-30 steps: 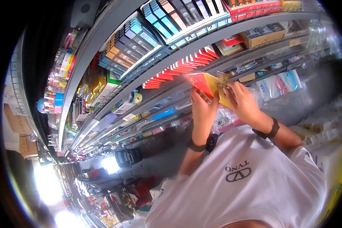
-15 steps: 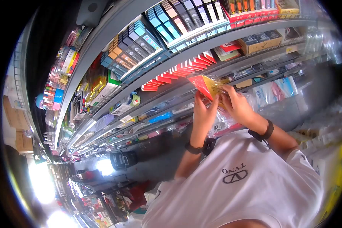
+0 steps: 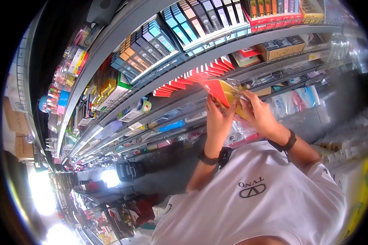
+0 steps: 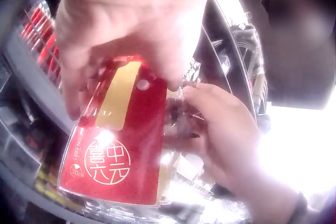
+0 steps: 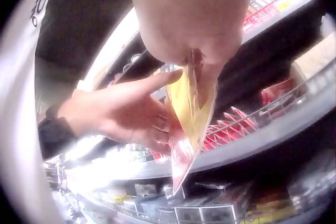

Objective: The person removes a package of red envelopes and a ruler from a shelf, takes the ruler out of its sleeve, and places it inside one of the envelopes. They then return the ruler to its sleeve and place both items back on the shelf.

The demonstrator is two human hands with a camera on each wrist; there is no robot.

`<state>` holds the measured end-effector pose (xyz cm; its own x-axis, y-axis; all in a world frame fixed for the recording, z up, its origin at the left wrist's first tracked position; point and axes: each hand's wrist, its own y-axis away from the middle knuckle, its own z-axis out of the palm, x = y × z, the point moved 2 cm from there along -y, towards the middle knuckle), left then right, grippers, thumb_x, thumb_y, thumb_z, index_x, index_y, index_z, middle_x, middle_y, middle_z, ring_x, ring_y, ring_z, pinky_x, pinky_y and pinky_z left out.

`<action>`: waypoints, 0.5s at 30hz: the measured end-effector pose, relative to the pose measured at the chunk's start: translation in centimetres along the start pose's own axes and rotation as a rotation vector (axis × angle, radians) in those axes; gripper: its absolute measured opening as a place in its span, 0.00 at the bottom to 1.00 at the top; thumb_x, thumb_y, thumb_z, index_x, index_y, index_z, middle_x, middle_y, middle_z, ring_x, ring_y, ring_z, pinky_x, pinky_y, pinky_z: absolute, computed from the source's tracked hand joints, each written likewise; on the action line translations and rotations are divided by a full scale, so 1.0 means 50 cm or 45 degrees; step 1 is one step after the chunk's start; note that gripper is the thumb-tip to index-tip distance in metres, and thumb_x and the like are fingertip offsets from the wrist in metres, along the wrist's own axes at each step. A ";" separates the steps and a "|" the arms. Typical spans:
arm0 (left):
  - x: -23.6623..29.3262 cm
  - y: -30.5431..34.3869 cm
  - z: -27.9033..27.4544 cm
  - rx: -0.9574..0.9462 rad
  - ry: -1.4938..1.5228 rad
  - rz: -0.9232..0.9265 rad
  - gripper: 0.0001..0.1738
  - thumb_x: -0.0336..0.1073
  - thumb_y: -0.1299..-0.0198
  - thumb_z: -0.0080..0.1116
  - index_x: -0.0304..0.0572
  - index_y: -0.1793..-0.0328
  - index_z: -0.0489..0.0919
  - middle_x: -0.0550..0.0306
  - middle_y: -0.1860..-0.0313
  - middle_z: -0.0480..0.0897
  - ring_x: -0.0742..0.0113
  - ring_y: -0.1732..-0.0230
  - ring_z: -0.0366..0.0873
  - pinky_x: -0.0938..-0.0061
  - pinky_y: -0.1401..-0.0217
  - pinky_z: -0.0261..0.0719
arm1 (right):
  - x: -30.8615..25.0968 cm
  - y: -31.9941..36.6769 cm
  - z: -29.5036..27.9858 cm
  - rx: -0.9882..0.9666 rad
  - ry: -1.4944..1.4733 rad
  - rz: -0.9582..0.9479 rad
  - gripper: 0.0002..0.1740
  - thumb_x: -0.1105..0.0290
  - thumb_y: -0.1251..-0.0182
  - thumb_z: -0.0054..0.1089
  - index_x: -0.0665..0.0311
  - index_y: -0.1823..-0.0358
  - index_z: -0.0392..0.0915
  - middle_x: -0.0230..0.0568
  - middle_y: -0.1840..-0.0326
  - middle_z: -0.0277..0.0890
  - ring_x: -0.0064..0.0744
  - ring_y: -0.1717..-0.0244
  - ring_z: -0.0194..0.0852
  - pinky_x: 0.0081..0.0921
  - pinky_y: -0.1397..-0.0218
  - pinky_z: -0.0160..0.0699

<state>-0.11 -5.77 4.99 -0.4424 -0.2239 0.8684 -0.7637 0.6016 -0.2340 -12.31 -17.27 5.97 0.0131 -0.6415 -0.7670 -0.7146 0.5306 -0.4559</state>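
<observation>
A red and yellow packet (image 3: pixel 216 90) in clear film is held up before the white shirt. My left hand (image 3: pixel 220 123) grips its lower left part, thumb on the near side. On the right, my right hand (image 3: pixel 263 116) pinches the film and yellow edge. The left wrist view shows the packet's red face (image 4: pixel 134 150) with a gold strip and round emblem, under my left hand (image 4: pixel 126 22); my right hand (image 4: pixel 226 129) is at its right edge. In the right wrist view, yellow inner faces (image 5: pixel 182 103) spread in a V below my right hand (image 5: pixel 191 16).
Behind the packet, a wire-edged shelf holds a row of red packets (image 3: pixel 178 83). Boxed goods (image 3: pixel 145 51) stand on the shelf above, and bagged items (image 3: pixel 296 100) lie to the right. A dark bin (image 3: pixel 130 170) stands on the aisle floor at lower left.
The right hand's fingers have shifted along the packet's yellow edge and film. The packet has tilted slightly, while the left hand keeps its grip in nearly the same place.
</observation>
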 end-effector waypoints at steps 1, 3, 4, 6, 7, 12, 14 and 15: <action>-0.002 0.001 0.001 0.007 -0.004 0.005 0.47 0.42 0.37 0.71 0.22 0.24 0.55 0.35 0.36 0.72 0.57 0.45 0.80 0.65 0.45 0.81 | -0.002 0.000 -0.002 -0.031 0.015 0.026 0.23 0.67 0.25 0.57 0.64 0.34 0.65 0.62 0.50 0.81 0.65 0.54 0.82 0.49 0.56 0.85; -0.004 0.001 0.002 0.021 -0.011 0.018 0.47 0.42 0.37 0.71 0.23 0.24 0.56 0.36 0.37 0.73 0.56 0.45 0.80 0.65 0.44 0.81 | -0.005 -0.001 -0.002 -0.042 0.033 0.002 0.23 0.67 0.25 0.57 0.63 0.34 0.65 0.61 0.49 0.81 0.65 0.54 0.82 0.50 0.57 0.84; -0.004 0.001 0.002 0.021 -0.019 0.025 0.47 0.42 0.37 0.71 0.23 0.24 0.56 0.36 0.36 0.73 0.56 0.45 0.80 0.65 0.44 0.81 | -0.007 -0.001 -0.002 -0.048 0.042 -0.011 0.23 0.67 0.25 0.58 0.63 0.34 0.65 0.60 0.49 0.81 0.65 0.54 0.82 0.50 0.57 0.84; -0.002 0.001 0.001 0.019 -0.032 0.039 0.46 0.43 0.37 0.71 0.24 0.24 0.57 0.36 0.36 0.73 0.55 0.45 0.80 0.64 0.44 0.81 | -0.010 -0.007 -0.007 -0.087 0.041 -0.054 0.22 0.69 0.26 0.58 0.65 0.34 0.65 0.61 0.50 0.81 0.63 0.55 0.83 0.47 0.57 0.84; 0.003 0.001 -0.001 0.004 -0.016 -0.003 0.47 0.46 0.38 0.70 0.24 0.24 0.57 0.34 0.37 0.72 0.49 0.43 0.79 0.61 0.43 0.80 | -0.012 -0.010 -0.010 -0.107 0.040 -0.076 0.22 0.71 0.26 0.58 0.65 0.34 0.66 0.62 0.51 0.81 0.62 0.55 0.84 0.46 0.58 0.84; 0.011 0.007 0.000 -0.033 -0.117 0.017 0.50 0.55 0.39 0.69 0.25 0.24 0.58 0.29 0.37 0.71 0.34 0.37 0.75 0.52 0.41 0.78 | -0.015 -0.013 -0.016 -0.264 0.032 0.093 0.22 0.69 0.25 0.53 0.64 0.34 0.64 0.62 0.50 0.79 0.64 0.56 0.82 0.50 0.59 0.82; -0.006 0.009 0.010 -0.041 -0.114 0.010 0.50 0.56 0.39 0.68 0.26 0.24 0.59 0.28 0.36 0.71 0.34 0.36 0.74 0.51 0.39 0.77 | -0.009 -0.015 -0.012 -0.306 0.020 0.165 0.21 0.70 0.26 0.53 0.64 0.35 0.64 0.64 0.50 0.79 0.65 0.57 0.82 0.50 0.59 0.82; -0.004 0.009 0.011 -0.045 -0.113 0.007 0.50 0.56 0.39 0.68 0.26 0.24 0.59 0.28 0.35 0.71 0.33 0.35 0.73 0.51 0.39 0.77 | 0.001 -0.014 -0.005 -0.319 0.014 0.214 0.20 0.71 0.27 0.53 0.65 0.36 0.65 0.65 0.50 0.79 0.65 0.57 0.81 0.51 0.59 0.82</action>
<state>-0.64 -5.90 4.48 -0.4876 -0.2865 0.8247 -0.7449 0.6292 -0.2218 -12.01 -17.81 6.39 -0.1263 -0.5628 -0.8169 -0.8565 0.4773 -0.1964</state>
